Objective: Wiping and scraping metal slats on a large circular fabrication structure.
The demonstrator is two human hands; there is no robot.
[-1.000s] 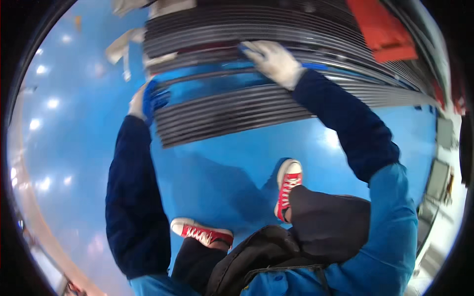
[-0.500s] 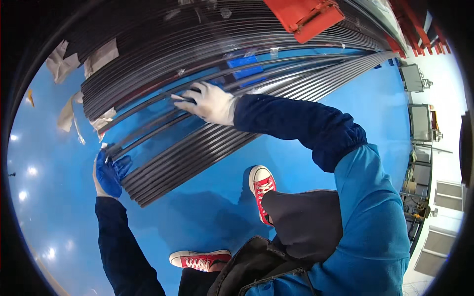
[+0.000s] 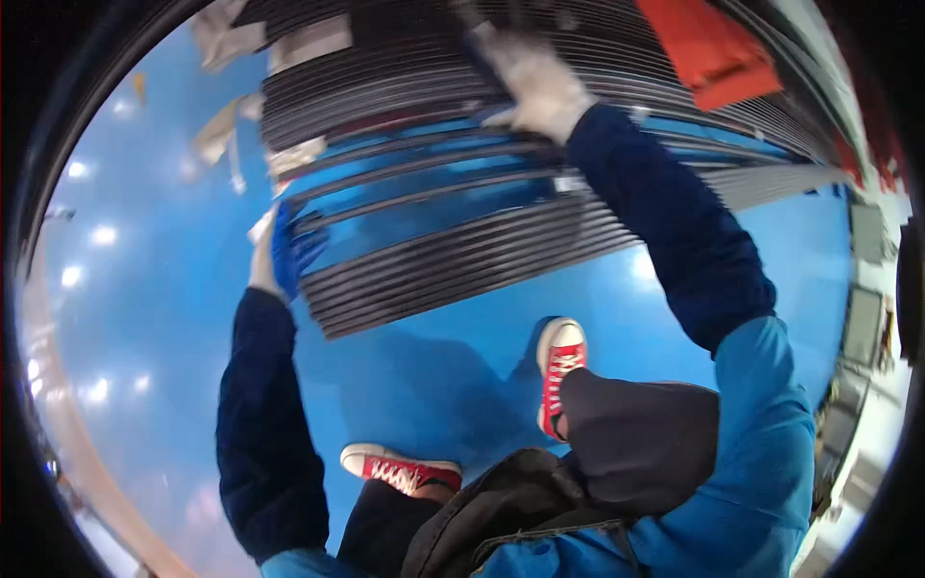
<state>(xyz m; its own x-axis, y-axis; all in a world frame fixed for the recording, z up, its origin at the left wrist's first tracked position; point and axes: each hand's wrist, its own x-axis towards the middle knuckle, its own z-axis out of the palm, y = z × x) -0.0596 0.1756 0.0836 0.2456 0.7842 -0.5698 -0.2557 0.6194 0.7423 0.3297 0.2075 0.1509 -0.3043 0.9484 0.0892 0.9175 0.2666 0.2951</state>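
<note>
Though nearer before, right hand point(image 3: 543, 89) farther out

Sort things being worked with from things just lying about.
Likely being worked with:
loose dark bars at left hand
neat bar row
dark bar stack near right hand

Seemingly just lying about:
pale sheet
pale scrap
red-orange piece

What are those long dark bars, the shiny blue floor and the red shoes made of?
Dark bars: probably metal, perhaps plastic, with a dull sheen; light streaks along them. Blue floor: possibly resin or paint, glossy, since lights reflect in it. Red shoes: likely fabric, matte and soft-looking, with smooth, pale, rubbery toe caps.
</note>
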